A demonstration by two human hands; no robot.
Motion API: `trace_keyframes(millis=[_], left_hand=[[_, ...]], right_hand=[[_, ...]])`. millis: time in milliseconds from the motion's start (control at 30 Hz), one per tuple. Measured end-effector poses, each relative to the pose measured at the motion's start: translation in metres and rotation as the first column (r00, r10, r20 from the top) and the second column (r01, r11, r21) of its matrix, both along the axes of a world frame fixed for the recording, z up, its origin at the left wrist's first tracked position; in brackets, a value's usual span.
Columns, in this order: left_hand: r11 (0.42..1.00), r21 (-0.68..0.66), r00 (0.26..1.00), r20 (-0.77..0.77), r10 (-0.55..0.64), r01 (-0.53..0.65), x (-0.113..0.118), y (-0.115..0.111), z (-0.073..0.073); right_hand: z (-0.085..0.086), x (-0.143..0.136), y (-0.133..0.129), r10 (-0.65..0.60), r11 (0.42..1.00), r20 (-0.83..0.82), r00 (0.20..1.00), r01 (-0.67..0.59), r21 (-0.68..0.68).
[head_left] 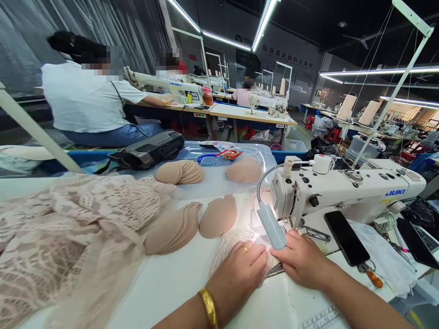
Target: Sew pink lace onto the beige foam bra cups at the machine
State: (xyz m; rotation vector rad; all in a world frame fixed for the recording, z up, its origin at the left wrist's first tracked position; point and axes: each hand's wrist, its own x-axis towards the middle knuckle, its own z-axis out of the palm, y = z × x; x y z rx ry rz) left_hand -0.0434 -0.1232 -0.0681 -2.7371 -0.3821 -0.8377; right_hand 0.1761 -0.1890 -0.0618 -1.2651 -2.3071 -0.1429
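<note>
Both hands are at the sewing machine, close to its needle area, which the lamp head partly hides. My left hand, with a ring and a gold bangle, presses its closed fingers on a piece of pale lace fabric. My right hand has thumb and fingers drawn together at the fabric's right edge, just under the grey lamp. What lies between its fingertips is mostly covered. Beige oval pads lie beyond: a fanned stack and a single-looking pad.
A heap of beige lace covers the table's left. Behind are a plastic tray with more pads and a black speaker. A phone and white cloth lie right. A co-worker sits ahead left.
</note>
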Motion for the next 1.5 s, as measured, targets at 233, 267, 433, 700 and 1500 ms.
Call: trace_keyframes(millis=[233, 267, 433, 700, 1500], left_hand=[[0.968, -0.182, 0.974, -0.111, -0.196, 0.174, 0.003, 0.043, 0.007], [0.963, -0.193, 0.971, -0.109, -0.213, 0.189, 0.004, 0.048, 0.009], [0.951, -0.223, 0.967, -0.093, -0.239, 0.214, 0.004, 0.063, 0.012], [0.934, -0.256, 0.959, -0.066, -0.274, 0.249, 0.001, 0.064, 0.017], [0.968, -0.249, 0.999, -0.006, -0.042, 0.039, 0.015, 0.063, 0.018]], right_hand=[[-0.003, -0.001, 0.003, -0.132, 0.99, 0.055, 0.99, 0.134, -0.035], [-0.005, -0.001, 0.004, -0.142, 0.989, 0.052, 0.989, 0.143, -0.03], [-0.006, -0.001, 0.005, -0.175, 0.983, 0.048, 0.983, 0.178, -0.054], [-0.006, 0.001, 0.005, -0.138, 0.989, 0.087, 0.987, 0.142, -0.043], [-0.003, 0.002, 0.004, -0.086, 0.996, -0.143, 0.986, 0.083, -0.024]])
